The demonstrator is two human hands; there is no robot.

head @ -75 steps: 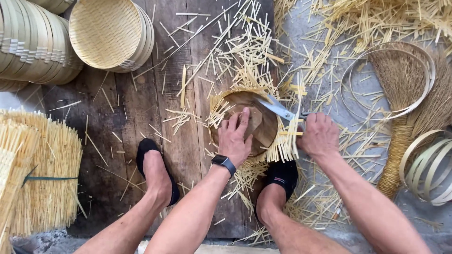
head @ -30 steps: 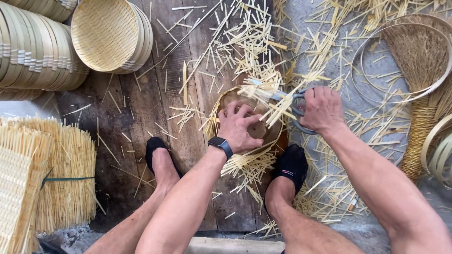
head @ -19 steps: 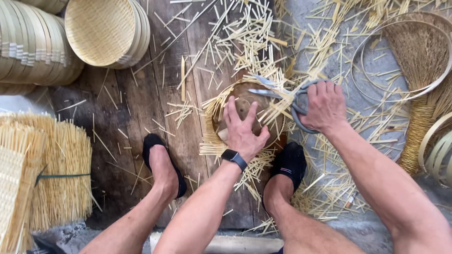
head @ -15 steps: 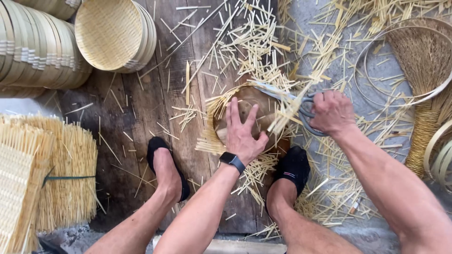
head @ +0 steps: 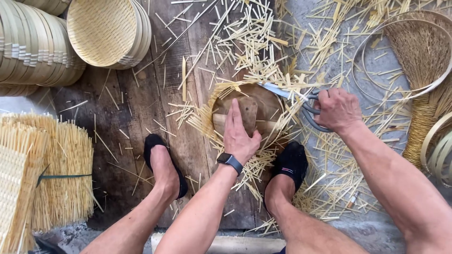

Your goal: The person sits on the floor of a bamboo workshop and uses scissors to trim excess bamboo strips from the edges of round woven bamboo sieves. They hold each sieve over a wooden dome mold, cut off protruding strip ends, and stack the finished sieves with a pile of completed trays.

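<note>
My left hand (head: 238,132) lies flat with fingers together on a round brown wooden disc (head: 263,101) that rests on a woven bamboo mat (head: 206,117) whose strip ends stick out around it. My right hand (head: 338,109) grips the loops of large metal scissors (head: 291,95), whose blades reach left over the disc's upper right edge among the protruding strips. A dark watch sits on my left wrist. My two feet in black shoes are planted below the disc, on either side of my left arm.
Cut bamboo strips (head: 245,42) litter the wooden boards and the grey ground. Stacked woven baskets (head: 101,30) stand at top left, bundled bamboo mats (head: 44,174) at left. Bamboo hoops (head: 400,89) and a straw broom (head: 421,56) lie at right.
My left hand has kept pressing the disc while shifting its grip as the mat turned. The scissors in my right hand have worked along the disc's upper right edge, and more strip ends are trimmed.
</note>
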